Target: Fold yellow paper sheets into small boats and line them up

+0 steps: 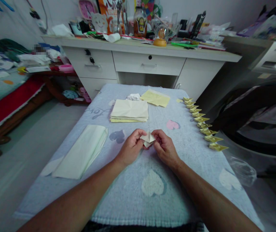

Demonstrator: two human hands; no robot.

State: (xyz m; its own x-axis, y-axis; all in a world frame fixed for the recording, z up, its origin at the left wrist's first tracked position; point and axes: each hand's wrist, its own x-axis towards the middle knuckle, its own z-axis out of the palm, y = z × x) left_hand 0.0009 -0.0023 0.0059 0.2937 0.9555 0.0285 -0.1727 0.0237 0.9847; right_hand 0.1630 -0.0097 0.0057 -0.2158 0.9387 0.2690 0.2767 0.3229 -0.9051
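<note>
A small piece of folded cream paper (148,138) is held up over the middle of the cloth-covered table. My left hand (133,145) pinches its left side, with the thumb on top. On its right side the fingers of my right hand (165,145) are closed at the edge. Beyond my hands lies a stack of cream paper sheets (129,109), yellowish at the bottom. Off to the left is a long folded bundle of pale paper (81,151). Along the right edge runs a row of several folded yellow paper boats (202,125).
The table wears a blue cloth (125,193) with heart prints. Yellow sheets (156,97) and a crumpled white tissue (133,96) lie at its far side. Behind stands a white desk (150,61) crowded with objects. A washing machine (270,64) is at right, a bed (10,96) at left.
</note>
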